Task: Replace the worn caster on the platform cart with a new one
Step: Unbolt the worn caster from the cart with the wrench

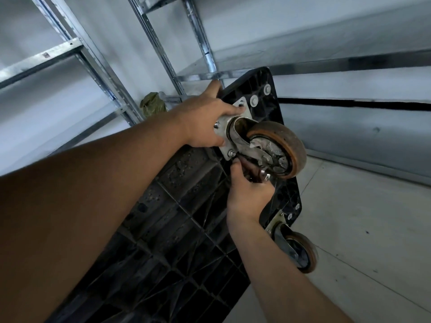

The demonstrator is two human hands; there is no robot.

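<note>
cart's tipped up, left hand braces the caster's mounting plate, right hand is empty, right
No: in the head view the right hand grips a hand tool at a bolt on the mounting plate. The cart is tipped up and the left hand braces the plate.

The worn caster (276, 148) overhangs its plate (223, 130). The left hand (205, 120) covers the plate's left side, and the right hand (247, 197) and tool (254, 172) fill the gap at the near bolt (231, 153). Shelving uprights (205, 43) stand close behind the cart (175, 217); open floor (361, 217) lies right.
</note>
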